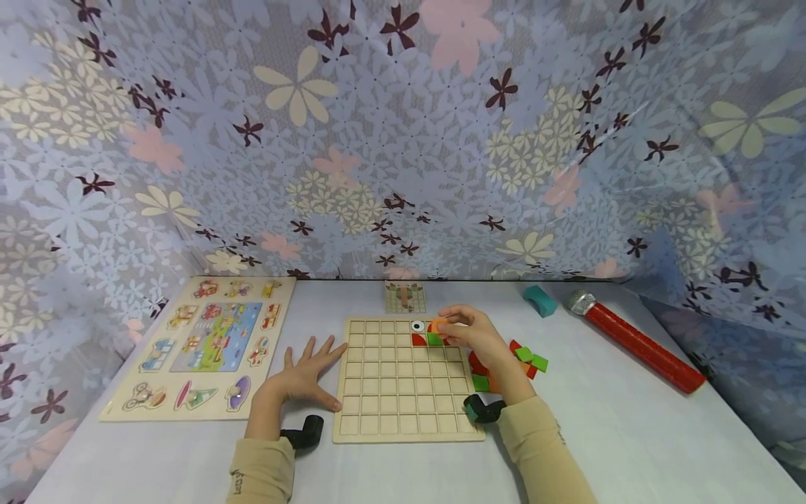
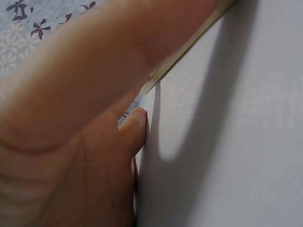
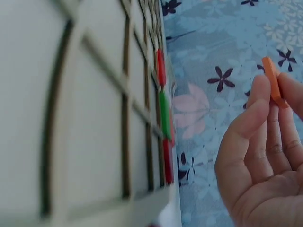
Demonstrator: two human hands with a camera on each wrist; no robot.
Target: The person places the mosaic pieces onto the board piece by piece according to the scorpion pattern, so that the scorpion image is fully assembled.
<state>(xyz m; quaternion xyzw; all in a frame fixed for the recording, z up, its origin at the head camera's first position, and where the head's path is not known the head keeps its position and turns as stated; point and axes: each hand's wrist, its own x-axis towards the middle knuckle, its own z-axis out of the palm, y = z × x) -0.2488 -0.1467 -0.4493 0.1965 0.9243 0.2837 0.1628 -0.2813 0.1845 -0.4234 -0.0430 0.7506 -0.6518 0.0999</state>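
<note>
A wooden grid board (image 1: 387, 385) lies flat on the table between both hands. At its far right part sit an eye tile (image 1: 418, 326), a red tile (image 1: 418, 340) and a green tile (image 1: 434, 339), with more red beside them. My right hand (image 1: 476, 339) is over that corner and pinches a thin orange tile (image 3: 272, 81) between thumb and fingers; in the right wrist view the tile is held up above the board. With fingers spread, my left hand (image 1: 303, 376) rests at the board's left edge, its thumb and index fingertip right at the rim.
Loose red, green and orange tiles (image 1: 481, 383) lie right of the board, partly hidden by the right arm. A pattern card (image 1: 406, 297) lies behind it. A picture puzzle board (image 1: 280, 313) is at left; a teal arched block (image 1: 540, 301) and red microphone (image 1: 642, 346) at right.
</note>
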